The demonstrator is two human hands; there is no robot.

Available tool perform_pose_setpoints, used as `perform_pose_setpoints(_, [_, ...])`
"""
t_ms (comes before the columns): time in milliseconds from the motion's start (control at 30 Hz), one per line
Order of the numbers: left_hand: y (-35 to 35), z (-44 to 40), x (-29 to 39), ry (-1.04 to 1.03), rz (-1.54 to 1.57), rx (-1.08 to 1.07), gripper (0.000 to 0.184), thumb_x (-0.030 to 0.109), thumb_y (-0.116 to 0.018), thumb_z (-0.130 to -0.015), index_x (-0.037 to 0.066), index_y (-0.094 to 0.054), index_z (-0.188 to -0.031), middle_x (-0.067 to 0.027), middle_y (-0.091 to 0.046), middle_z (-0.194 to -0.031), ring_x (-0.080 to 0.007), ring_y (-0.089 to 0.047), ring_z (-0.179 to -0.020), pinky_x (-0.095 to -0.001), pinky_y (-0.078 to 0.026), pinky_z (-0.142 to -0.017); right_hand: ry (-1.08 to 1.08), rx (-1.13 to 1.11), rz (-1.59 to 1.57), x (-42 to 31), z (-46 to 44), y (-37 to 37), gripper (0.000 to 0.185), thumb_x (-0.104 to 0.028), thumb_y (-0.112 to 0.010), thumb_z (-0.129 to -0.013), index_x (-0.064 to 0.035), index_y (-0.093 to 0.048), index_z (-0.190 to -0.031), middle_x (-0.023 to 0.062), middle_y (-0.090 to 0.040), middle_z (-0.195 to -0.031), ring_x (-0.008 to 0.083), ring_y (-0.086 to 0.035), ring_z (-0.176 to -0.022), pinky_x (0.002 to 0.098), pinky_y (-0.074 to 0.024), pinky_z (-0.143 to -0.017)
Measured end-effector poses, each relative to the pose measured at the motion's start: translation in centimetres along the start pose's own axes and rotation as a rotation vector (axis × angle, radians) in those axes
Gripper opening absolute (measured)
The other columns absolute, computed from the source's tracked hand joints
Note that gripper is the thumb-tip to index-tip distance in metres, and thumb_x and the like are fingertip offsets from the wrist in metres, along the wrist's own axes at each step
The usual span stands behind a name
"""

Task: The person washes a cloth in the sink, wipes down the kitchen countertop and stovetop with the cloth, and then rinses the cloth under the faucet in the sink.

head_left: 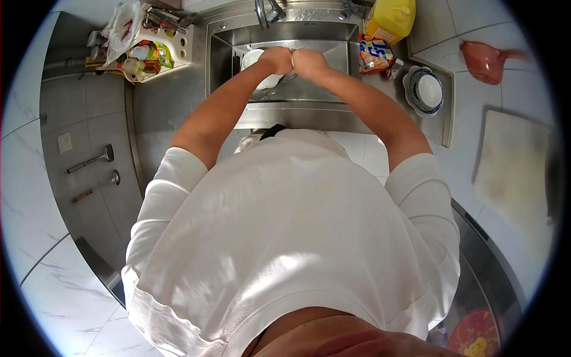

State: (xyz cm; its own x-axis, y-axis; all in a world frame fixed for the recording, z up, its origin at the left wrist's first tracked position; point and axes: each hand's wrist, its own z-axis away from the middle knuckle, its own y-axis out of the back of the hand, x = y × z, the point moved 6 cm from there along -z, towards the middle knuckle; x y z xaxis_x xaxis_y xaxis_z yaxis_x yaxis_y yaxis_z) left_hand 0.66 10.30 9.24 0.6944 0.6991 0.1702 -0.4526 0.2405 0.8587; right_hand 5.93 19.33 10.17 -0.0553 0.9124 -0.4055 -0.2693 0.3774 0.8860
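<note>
Over the steel sink (330, 56), both of my arms reach forward and my hands meet. My left hand (277, 60) is closed, its knuckles against my right hand (309, 63), which is closed too. A thin pale sliver shows between the two fists, too small to name. Below and left of my left hand, white dishware (270, 82) lies in the sink, partly hidden by my hand and forearm. The faucet (262, 15) stands just beyond my hands.
Left of the sink is a white basket (180, 52) with bottles and a plastic bag. On the right are a yellow jug (389, 21), an orange-blue packet (375, 55) and stacked bowls (428, 92). A red ladle-like scoop (483, 62) and a cutting board (511, 166) are farther right.
</note>
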Motion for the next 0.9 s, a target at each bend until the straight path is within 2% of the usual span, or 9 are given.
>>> perform_pose_setpoints(100, [0.9, 0.2, 0.5, -0.018, 0.174, 0.091, 0.035, 0.024, -0.067, -0.080, 0.004, -0.075, -0.107, -0.0253, -0.076, -0.109, -0.0436, -0.072, -0.104, -0.0509, -0.057, -0.093, 0.115, 0.104, 0.149, -0.1, 0.1, 1.2, 0.027, -0.018, -0.056, -0.097, -0.0057, -0.076, -0.111, 0.0196, -0.078, -0.095, 0.0367, -0.077, -0.084, 0.0494, -0.0614, -0.071])
perform_pose_setpoints(200, [1.7, 1.1, 0.9, 0.048, 0.345, -0.020, 0.040, 0.026, -0.071, -0.077, 0.002, -0.072, -0.109, -0.0258, -0.075, -0.113, -0.0431, -0.072, -0.106, -0.0485, -0.057, -0.093, 0.252, 0.146, 0.254, -0.2, 0.0, 2.1, 0.027, -0.018, -0.056, -0.098, -0.0070, -0.071, -0.117, 0.0167, -0.078, -0.090, 0.0357, -0.077, -0.081, 0.0479, -0.0611, -0.066])
perform_pose_setpoints(267, [0.1, 0.1, -0.1, 0.100, 0.540, -0.061, 0.033, 0.024, -0.074, -0.075, 0.004, -0.073, -0.101, -0.0206, -0.076, -0.097, -0.0357, -0.073, -0.080, -0.0444, -0.057, -0.070, 0.304, 0.144, 0.289, -0.1, -0.3, 2.0, 0.026, -0.019, -0.057, -0.098, -0.0082, -0.068, -0.119, 0.0152, -0.078, -0.087, 0.0350, -0.078, -0.079, 0.0470, -0.0606, -0.063])
perform_pose_setpoints(300, [-0.3, -0.1, -0.5, 0.101, 0.541, -0.061, 0.033, 0.024, -0.074, -0.075, 0.004, -0.073, -0.101, -0.0206, -0.076, -0.097, -0.0357, -0.073, -0.080, -0.0444, -0.057, -0.070, 0.356, 0.179, 0.300, -0.2, -0.5, 2.2, 0.023, -0.019, -0.058, -0.097, -0.0093, -0.068, -0.115, 0.0144, -0.077, -0.086, 0.0342, -0.078, -0.078, 0.0464, -0.0603, -0.062])
perform_pose_setpoints(367, [-2.4, -0.4, -1.3, 0.207, 0.885, -0.224, 0.024, 0.021, -0.074, -0.077, 0.006, -0.074, -0.097, -0.0090, -0.062, -0.072, -0.0207, -0.054, -0.054, -0.0356, -0.040, -0.047, 0.409, 0.213, 0.309, 0.0, -0.6, 2.2, 0.019, -0.019, -0.058, -0.096, -0.0104, -0.067, -0.111, 0.0136, -0.077, -0.084, 0.0334, -0.078, -0.078, 0.0458, -0.0599, -0.061])
perform_pose_setpoints(400, [-2.2, -0.1, -1.2, 0.209, 0.885, -0.224, 0.024, 0.021, -0.074, -0.077, 0.006, -0.074, -0.097, -0.0090, -0.062, -0.072, -0.0207, -0.054, -0.054, -0.0356, -0.040, -0.047, 0.457, 0.260, 0.319, -0.2, -0.5, 2.6, 0.017, -0.019, -0.060, -0.093, -0.0113, -0.066, -0.107, 0.0113, -0.076, -0.081, 0.0313, -0.077, -0.074, 0.0438, -0.0590, -0.059])
perform_pose_setpoints(467, [-2.5, 0.8, -0.7, 0.241, 1.143, -0.319, 0.010, 0.016, -0.074, -0.079, 0.009, -0.067, -0.080, 0.0021, -0.041, -0.062, -0.0095, -0.032, -0.047, -0.0278, -0.021, -0.043, 0.506, 0.305, 0.327, -0.4, -0.5, 2.8, 0.014, -0.019, -0.063, -0.091, -0.0121, -0.066, -0.103, 0.0091, -0.076, -0.079, 0.0292, -0.076, -0.071, 0.0419, -0.0581, -0.057])
perform_pose_setpoints(667, [-2.1, 2.9, 0.8, 0.266, 1.419, -0.417, 0.043, 0.009, -0.073, -0.083, 0.018, -0.038, -0.061, 0.0069, -0.035, -0.058, -0.0059, -0.026, -0.043, -0.0266, -0.015, -0.043, 0.649, 0.404, 0.350, -1.0, -0.2, 3.1, 0.013, -0.018, -0.063, -0.089, -0.0155, -0.066, -0.102, 0.0069, -0.076, -0.082, 0.0273, -0.077, -0.072, 0.0393, -0.0574, -0.056])
perform_pose_setpoints(900, [-3.2, 3.4, 1.0, 0.100, 1.617, -0.612, 0.049, 0.009, -0.071, -0.087, 0.022, -0.033, -0.058, 0.0089, -0.031, -0.054, -0.0052, -0.024, -0.041, -0.0261, -0.014, -0.043, 0.741, 0.482, 0.385, -1.3, -0.3, 3.4, 0.015, -0.021, -0.065, -0.087, -0.0201, -0.069, -0.102, 0.0042, -0.074, -0.082, 0.0264, -0.075, -0.071, 0.0374, -0.0572, -0.058])
